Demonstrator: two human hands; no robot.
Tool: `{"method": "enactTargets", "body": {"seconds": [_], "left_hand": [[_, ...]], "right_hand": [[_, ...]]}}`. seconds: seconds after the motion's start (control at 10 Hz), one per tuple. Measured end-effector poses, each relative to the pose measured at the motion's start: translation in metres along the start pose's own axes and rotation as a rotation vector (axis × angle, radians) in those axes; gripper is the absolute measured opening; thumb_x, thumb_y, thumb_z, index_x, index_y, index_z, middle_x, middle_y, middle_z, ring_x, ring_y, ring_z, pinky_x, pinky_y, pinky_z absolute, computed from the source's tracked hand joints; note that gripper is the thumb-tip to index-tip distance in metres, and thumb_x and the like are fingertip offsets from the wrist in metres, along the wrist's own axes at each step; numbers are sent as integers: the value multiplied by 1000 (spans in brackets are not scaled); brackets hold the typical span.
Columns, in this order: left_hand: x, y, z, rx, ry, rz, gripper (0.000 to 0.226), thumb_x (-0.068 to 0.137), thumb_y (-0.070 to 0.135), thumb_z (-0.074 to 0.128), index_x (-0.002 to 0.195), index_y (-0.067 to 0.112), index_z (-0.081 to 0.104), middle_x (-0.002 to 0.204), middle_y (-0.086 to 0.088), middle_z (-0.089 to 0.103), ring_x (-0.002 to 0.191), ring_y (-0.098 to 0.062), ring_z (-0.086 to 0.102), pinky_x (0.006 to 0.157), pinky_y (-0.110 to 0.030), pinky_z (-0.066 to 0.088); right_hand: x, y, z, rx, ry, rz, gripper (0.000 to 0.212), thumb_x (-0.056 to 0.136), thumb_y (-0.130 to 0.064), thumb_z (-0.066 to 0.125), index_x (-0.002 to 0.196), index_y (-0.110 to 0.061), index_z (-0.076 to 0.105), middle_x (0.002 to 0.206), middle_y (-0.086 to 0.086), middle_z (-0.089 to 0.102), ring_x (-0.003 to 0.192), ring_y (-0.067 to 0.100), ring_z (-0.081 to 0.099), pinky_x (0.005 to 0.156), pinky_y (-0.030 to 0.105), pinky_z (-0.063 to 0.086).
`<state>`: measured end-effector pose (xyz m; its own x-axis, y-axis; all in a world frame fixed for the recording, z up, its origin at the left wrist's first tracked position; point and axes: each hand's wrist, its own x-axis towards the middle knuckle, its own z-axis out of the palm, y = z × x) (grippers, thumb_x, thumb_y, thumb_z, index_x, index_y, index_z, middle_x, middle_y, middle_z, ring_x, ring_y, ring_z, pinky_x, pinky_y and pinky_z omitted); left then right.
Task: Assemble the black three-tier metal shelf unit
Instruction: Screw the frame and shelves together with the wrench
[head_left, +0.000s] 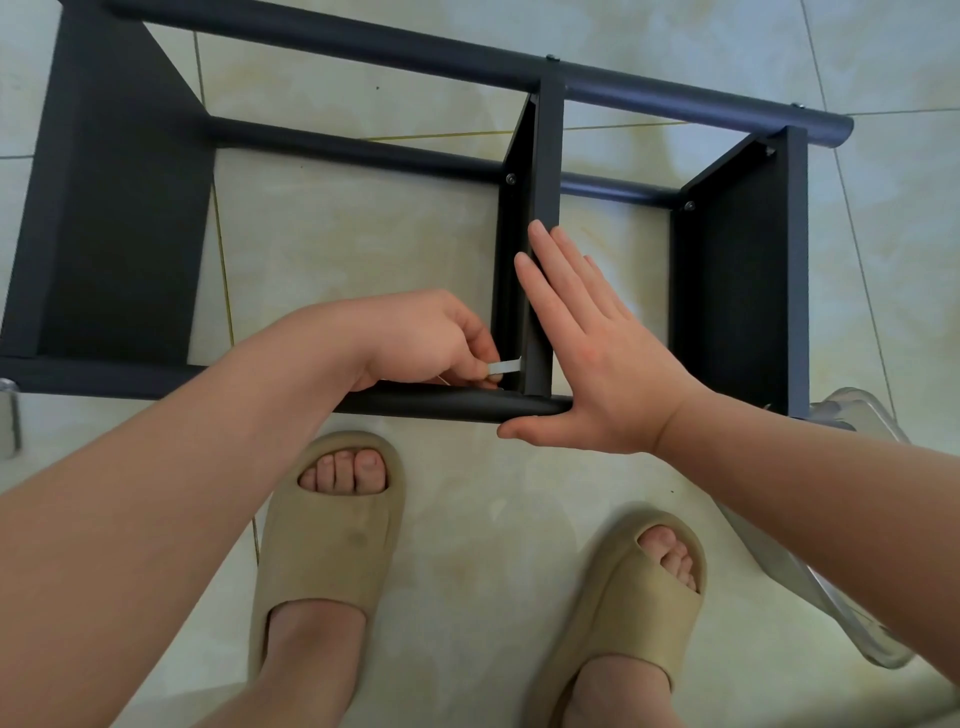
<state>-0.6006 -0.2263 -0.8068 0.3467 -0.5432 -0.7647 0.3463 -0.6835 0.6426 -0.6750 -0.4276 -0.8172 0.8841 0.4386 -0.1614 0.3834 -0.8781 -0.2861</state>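
Left hand pinches small silver wrench between thumb and curled fingers; tool end at near corner of middle shelf panel, left side. Screw not visible. Right hand flat, fingers straight, pressed against right side of same panel, thumb under near tube. Black shelf unit lies on its side on tiled floor; two other panels stand left and right of middle shelf panel. Beige slippers just on near side of it. Clear plastic piece well to its right.
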Motion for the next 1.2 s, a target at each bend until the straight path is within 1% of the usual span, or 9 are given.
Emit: {"method": "enactTargets", "body": {"seconds": [0.2,0.3,0.4,0.5,0.7,0.8,0.9,1.0,1.2], "left_hand": [[-2,0,0,88,10,17,10,90,11,69,86,18,75,79,-4,73,73,-16,64,80,-33,51],[-2,1,-4,94,53,65,13,88,9,71,86,21,76,79,-1,76,76,-15,69,86,-34,57],[-2,3,-7,115,115,95,13,86,9,74,89,21,73,81,0,77,83,-15,72,87,-31,58],[0,4,-6,145,199,120,14,86,11,72,84,25,72,84,1,73,85,-17,68,87,-34,55],[8,6,4,-289,171,61,11,95,14,63,85,17,65,87,-1,66,85,-14,65,83,-33,53],[12,5,8,-350,197,24,4,94,16,66,92,14,64,85,-3,69,81,-14,68,77,-31,53],[14,4,12,-289,257,26,3,92,17,70,92,16,67,84,-1,71,78,-11,69,74,-28,54],[14,5,12,-317,318,43,2,91,17,71,92,17,69,79,2,72,75,-10,68,76,-28,55],[15,5,10,-428,329,65,4,92,19,71,94,16,70,78,2,73,76,-11,69,71,-27,53]], "right_hand": [[0,0,0,3,6,-4,125,79,-83,53,159,1,9,168,19,-2,156,33,-7,125,54,12],[0,0,1,4,7,-5,124,79,-83,53,159,1,9,168,20,-2,156,34,-6,125,54,12],[0,1,0,-2,1,-2,124,79,-84,52,160,1,8,168,19,-3,156,33,-7,125,53,11],[0,0,0,0,-3,0,124,79,-84,52,160,0,8,168,18,-4,156,32,-8,126,53,11],[1,0,0,5,11,-10,124,80,-84,51,159,2,10,168,20,-1,156,34,-6,124,55,14],[0,1,0,6,7,-7,124,79,-84,51,159,2,9,168,19,-2,156,33,-7,125,54,13],[0,1,0,12,10,-9,124,79,-84,52,159,2,10,168,20,-2,156,33,-7,125,54,14],[1,1,1,17,16,-11,124,79,-83,53,159,2,11,168,20,-1,156,34,-6,124,55,15],[1,1,1,21,23,-14,124,79,-83,53,159,3,11,168,21,0,156,34,-5,124,55,15]]}}
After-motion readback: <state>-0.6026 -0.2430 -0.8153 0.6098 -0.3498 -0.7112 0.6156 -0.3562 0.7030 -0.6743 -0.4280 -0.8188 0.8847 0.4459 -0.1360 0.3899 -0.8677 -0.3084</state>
